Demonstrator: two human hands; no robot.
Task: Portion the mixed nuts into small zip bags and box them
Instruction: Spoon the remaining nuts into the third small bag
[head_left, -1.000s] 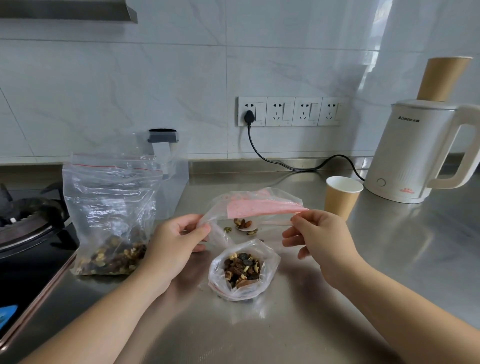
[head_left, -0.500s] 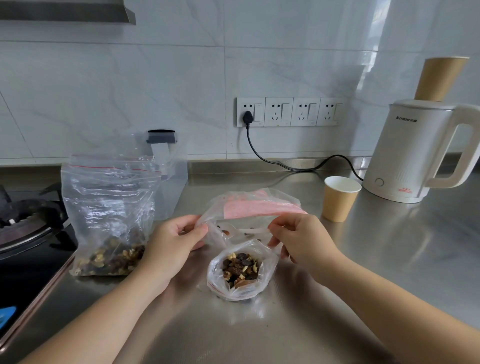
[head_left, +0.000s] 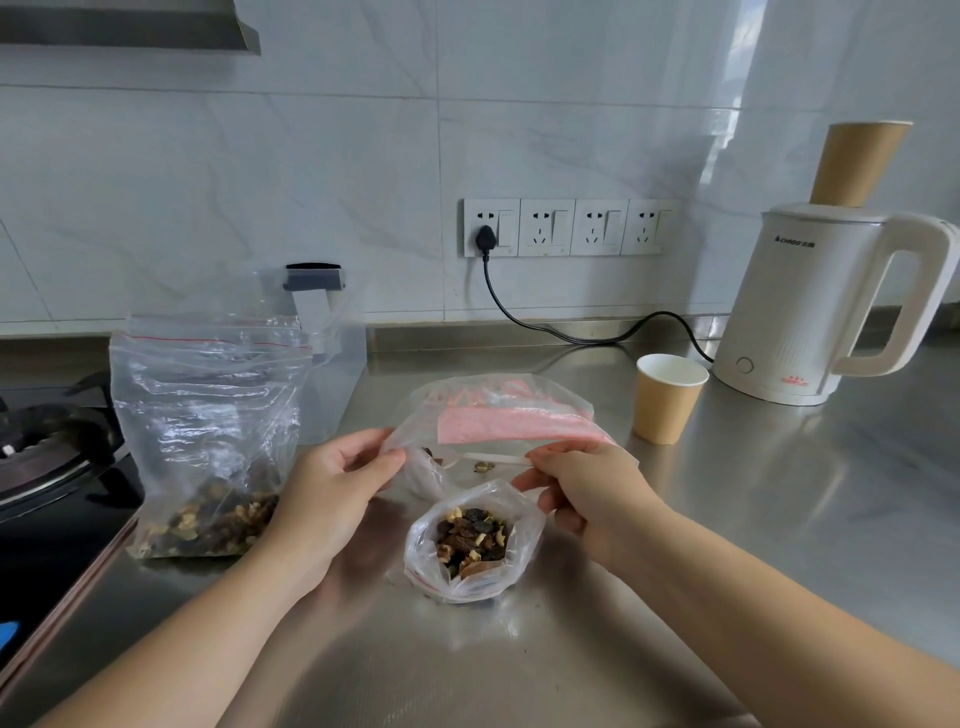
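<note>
Left hand (head_left: 332, 488) pinched left end of pink-banded zip bag (head_left: 498, 421), fingers curled on its edge; right hand (head_left: 587, 488) pinched right end of same bag. Open small bag of nuts (head_left: 470, 540) stood on worktop (head_left: 779, 519) just in front of pink-banded zip bag; large nut bag (head_left: 208, 441) upright well left of it; paper cup (head_left: 667, 397) right of it

Both forearms are showing bare, no sleeves reaching them; the left hand (head_left: 332, 488) and right hand (head_left: 587, 488) are wearing nothing.
</note>
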